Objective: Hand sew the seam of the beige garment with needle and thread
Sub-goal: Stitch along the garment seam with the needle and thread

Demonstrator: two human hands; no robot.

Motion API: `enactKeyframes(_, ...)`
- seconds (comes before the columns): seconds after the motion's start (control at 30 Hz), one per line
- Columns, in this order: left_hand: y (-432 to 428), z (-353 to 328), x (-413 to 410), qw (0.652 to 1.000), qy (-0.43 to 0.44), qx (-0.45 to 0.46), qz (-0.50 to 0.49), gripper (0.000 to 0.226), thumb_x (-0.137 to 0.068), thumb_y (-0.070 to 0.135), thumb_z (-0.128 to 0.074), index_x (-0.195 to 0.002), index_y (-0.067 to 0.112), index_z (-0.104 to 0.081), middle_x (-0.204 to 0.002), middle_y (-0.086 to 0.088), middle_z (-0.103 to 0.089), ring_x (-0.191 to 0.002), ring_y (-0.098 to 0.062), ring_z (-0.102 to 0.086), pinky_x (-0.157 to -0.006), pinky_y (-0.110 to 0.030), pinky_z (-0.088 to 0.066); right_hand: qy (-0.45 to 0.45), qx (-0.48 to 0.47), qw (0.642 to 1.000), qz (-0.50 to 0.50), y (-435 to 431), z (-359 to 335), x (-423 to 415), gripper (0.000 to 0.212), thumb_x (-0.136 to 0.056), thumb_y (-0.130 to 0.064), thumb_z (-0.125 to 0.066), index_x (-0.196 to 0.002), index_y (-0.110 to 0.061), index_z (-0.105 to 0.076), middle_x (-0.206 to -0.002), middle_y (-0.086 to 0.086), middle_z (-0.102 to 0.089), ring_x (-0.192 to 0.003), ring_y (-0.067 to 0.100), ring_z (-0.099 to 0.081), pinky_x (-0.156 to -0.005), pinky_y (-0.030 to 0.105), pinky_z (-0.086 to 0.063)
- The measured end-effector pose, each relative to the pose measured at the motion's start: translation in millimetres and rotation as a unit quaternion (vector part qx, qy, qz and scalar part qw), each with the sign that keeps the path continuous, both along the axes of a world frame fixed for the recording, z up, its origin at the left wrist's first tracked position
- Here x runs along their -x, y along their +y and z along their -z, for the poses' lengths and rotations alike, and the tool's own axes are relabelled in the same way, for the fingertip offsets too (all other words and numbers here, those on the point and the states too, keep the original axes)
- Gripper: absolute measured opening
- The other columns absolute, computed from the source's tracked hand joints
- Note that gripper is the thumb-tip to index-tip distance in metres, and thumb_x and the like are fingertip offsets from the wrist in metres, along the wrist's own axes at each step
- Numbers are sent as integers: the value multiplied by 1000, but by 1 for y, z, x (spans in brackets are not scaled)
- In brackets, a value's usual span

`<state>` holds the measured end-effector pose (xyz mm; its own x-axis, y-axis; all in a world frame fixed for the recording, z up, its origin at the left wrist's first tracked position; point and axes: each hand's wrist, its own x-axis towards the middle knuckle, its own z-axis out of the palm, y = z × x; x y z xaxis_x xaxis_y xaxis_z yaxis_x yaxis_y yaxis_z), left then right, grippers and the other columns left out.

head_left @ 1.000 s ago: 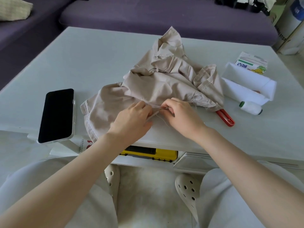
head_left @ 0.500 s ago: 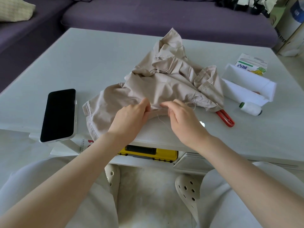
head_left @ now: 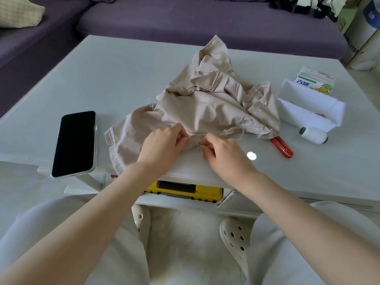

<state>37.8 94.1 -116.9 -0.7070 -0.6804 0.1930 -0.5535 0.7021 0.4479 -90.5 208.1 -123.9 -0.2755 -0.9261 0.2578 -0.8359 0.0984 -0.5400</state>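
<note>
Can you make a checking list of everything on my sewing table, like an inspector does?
Surface: pale table, garment spread over its near middle.
Job's things: beige garment, crumpled; thread trailing from its seam; white thread spool lying right; needle too small to see.
Clutter: phone left, red-handled tool partly under garment, white box, carton.
Grippers: left hand pinches the garment's seam; right hand pinches thread beside it.
Cables: nothing seen.
Surroundings: purple sofa behind; yellow case under table.

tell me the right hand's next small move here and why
Probably draw the right hand back from the seam to tighten the thread: its fingers pinch thread right beside the fold of beige garment the left hand pinches, and slack loops lie to the right.
</note>
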Motion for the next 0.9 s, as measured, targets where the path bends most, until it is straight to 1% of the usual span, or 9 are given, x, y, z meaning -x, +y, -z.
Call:
enactKeyframes(0.13,-1,0,0,1000,2,3,0,12,-94,26,-51,-87,17,-56,-78,1,-66,-72,-21,-58,-58,-33,-41,14,-5,1000,5,-1,-1,-2,12,-93,-11,-53,-90,-2,-61,-70,13,-66,-62,32,-61,-56,44,-49)
enactKeyframes(0.43,0,1,0,1000,3,8,2,15,-94,29,-51,-87,16,-54,-75,0,-66,-70,-25,-58,-55,-33,-41,24,-13,999,19,-3,-2,-4,13,-93,-11,-51,-90,-2,-60,-65,15,-62,-57,32,-57,-53,43,-46)
enactKeyframes(0.57,3,2,1,1000,0,19,10,14,-95,28,-51,-90,16,-54,-78,-1,-67,-72,-25,-59,-55,-32,-36,22,-18,999,24,-5,2,-3,13,-93,-11,-51,-91,-2,-60,-67,14,-63,-58,33,-58,-51,40,-46)
enactKeyframes(0.63,8,0,1,999,-1,26,21,16,-95,31,-50,-92,15,-55,-79,-2,-66,-73,-25,-59,-57,-33,-37,23,-17,999,24,-6,5,-3,13,-93,-13,-51,-95,-4,-61,-71,13,-65,-60,32,-60,-52,39,-47)
enactKeyframes(0.7,13,1,1,999,1,31,37,17,-95,31,-50,-95,15,-55,-81,-3,-66,-74,-27,-60,-59,-35,-42,16,-13,1000,19,-6,6,-4,13,-94,-14,-50,-98,-6,-61,-78,12,-67,-66,31,-63,-56,39,-49)
enactKeyframes(0.8,21,3,2,997,14,51,59,14,-96,27,-50,-96,13,-53,-77,-6,-66,-70,-30,-62,-58,-40,-48,-5,-12,1000,25,-7,7,-5,12,-94,-13,-50,-96,-6,-59,-85,15,-67,-75,32,-64,-61,35,-47)
enactKeyframes(0.9,20,6,3,997,28,54,54,16,-97,28,-46,-97,12,-52,-73,-6,-66,-65,-30,-62,-54,-39,-49,-42,-16,998,35,-8,7,-6,12,-96,-15,-49,-97,-6,-57,-84,13,-68,-75,28,-64,-67,41,-49)
